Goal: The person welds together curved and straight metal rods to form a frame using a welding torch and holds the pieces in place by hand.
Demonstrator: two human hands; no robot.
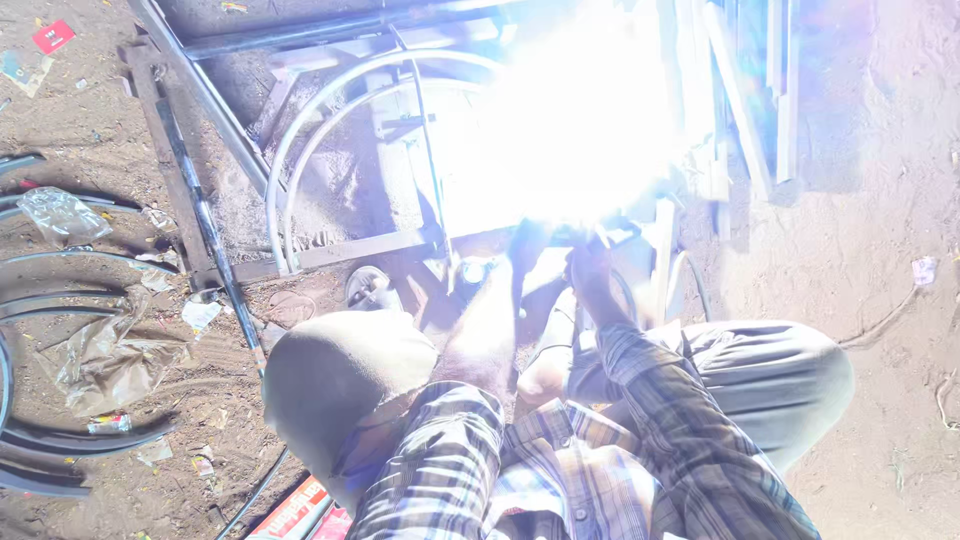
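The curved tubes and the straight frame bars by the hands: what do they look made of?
The curved tubes look like bare metal tubing, pale grey with a dull sheen. The frame bars look like darker steel, matt and rusty-brown in places. Both hands, left and right, sit at a white glare on the frame, which fits metal, though the glare hides the joint.

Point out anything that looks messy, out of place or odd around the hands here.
A blinding white glare swallows the metal frame just beyond both hands, hiding whatever they hold. On the dirt to the left, crumpled plastic bags and paper scraps lie scattered among curved metal strips.
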